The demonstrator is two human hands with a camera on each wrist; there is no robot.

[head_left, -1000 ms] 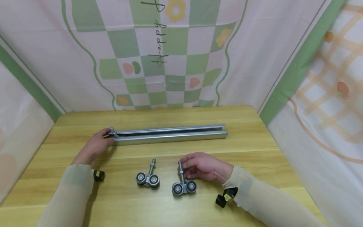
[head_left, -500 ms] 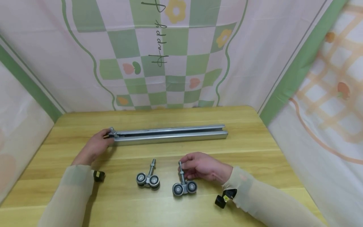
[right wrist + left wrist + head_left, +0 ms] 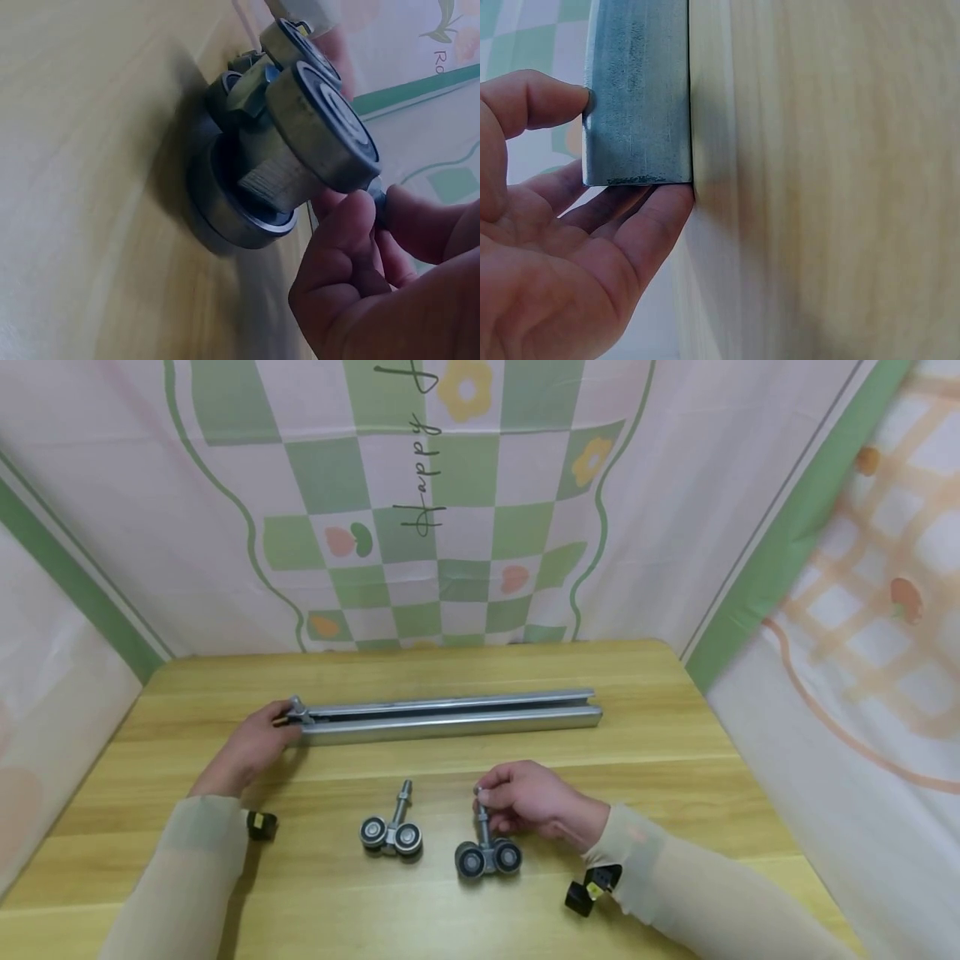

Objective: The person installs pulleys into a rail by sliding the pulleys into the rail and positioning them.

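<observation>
A long galvanised steel channel track [image 3: 450, 718] lies across the table with its slot up. At its left end my left hand [image 3: 258, 747] holds it, thumb on the upper edge and fingers at the end face in the left wrist view. Beside those fingers a bolt [image 3: 299, 706] sticks up from the slot; what lies beneath it is mostly hidden. My right hand [image 3: 536, 802] pinches the threaded stem of a roller trolley [image 3: 487, 856] between thumb and fingers. A second roller trolley [image 3: 392, 835] lies to the left, touched by neither hand, its stem pointing away from me.
Everything rests on a wood-grain table [image 3: 637, 752]. A hanging cloth with green checks [image 3: 465, 527] closes off the back, and printed cloths [image 3: 847, 635] hang at the sides. Each wrist wears a small black camera [image 3: 262, 825].
My right hand has shifted slightly, with thumb and fingers now further over the stem's tip. The trolley under it has barely moved. The left hand and the track stay put.
</observation>
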